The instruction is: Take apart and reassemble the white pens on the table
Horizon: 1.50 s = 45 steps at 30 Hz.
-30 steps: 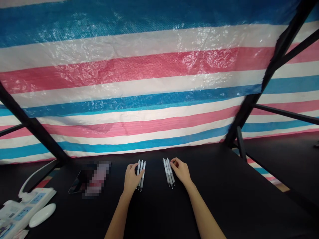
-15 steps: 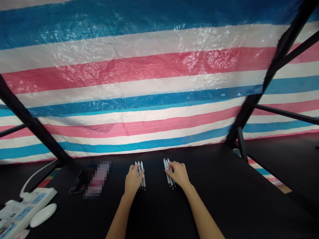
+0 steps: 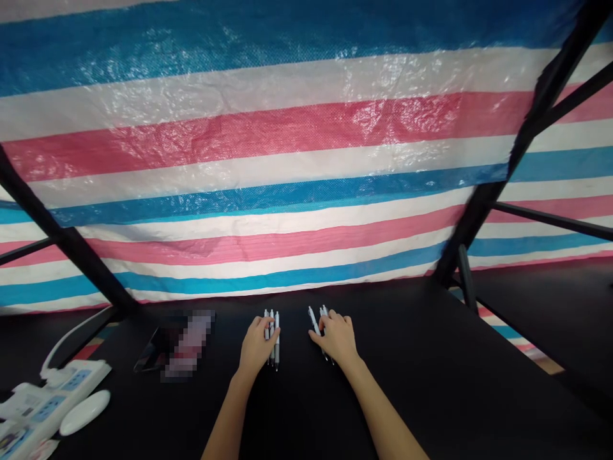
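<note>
My left hand [image 3: 256, 344] is closed around a small row of white-and-grey click pens [image 3: 277, 345] lying side by side on the black tabletop. Its thumb presses the row's right side, while the fingers cover part of the left side. To the right, my right hand [image 3: 339, 338] is over a second group of similar pens [image 3: 324, 311], with curled fingers at their upper ends. One pen [image 3: 313, 314] of that group lies slanted and a little apart on the left, against my right thumb. My palm and fingers hide the lower parts of this group.
A dark phone-like object [image 3: 152, 353], partly blurred out, lies on the tabletop [image 3: 297, 409] at left. Nearer are a white power strip [image 3: 60, 396] and a white oval object [image 3: 85, 413]. Black frame bars [image 3: 472, 220] flank a striped plastic sheet [image 3: 287, 243] behind.
My right thumb has moved left, and one pen of the right group now lies apart from the others. The left pens and hand appear shifted very slightly right.
</note>
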Each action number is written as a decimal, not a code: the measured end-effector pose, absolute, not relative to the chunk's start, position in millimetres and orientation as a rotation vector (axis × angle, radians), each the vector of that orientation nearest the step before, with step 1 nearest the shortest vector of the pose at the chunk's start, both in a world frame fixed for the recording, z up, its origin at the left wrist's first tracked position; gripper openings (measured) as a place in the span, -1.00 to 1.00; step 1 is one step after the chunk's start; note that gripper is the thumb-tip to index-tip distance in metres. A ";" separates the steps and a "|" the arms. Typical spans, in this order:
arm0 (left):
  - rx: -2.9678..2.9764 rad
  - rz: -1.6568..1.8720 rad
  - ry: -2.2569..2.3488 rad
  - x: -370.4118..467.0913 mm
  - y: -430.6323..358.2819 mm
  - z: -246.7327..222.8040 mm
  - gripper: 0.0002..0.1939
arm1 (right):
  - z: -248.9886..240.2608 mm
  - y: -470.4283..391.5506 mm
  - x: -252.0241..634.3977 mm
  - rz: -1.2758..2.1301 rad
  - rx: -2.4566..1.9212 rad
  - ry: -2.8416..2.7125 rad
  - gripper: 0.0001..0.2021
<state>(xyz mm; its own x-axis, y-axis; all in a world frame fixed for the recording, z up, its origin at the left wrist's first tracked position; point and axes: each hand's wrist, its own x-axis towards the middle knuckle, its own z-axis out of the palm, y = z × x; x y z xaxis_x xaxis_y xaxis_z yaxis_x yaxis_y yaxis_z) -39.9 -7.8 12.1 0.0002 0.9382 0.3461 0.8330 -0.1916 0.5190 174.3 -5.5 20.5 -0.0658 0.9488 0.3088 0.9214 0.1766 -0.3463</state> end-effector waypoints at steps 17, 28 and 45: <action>2.207 1.357 1.768 -35.0 -10.1 21.0 -0.62 | 31.8 -9.0 179.9 0.243 -1.423 -1.839 -0.77; 2.389 1.338 1.524 -25.8 -14.3 19.9 -0.70 | 32.1 -10.1 177.5 0.248 -1.295 -2.036 -0.68; 2.147 1.430 1.669 -30.2 -16.5 24.1 -0.74 | 27.0 -0.3 186.8 0.708 -1.204 -1.762 -0.60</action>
<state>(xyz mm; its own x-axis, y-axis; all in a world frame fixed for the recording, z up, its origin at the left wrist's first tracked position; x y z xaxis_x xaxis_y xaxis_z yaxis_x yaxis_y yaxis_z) -30.2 -16.5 24.1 -0.0221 0.7902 0.6125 0.7262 -0.4084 0.5531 186.8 -0.3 27.0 -0.1606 0.9280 0.3361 0.4378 0.3722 -0.8184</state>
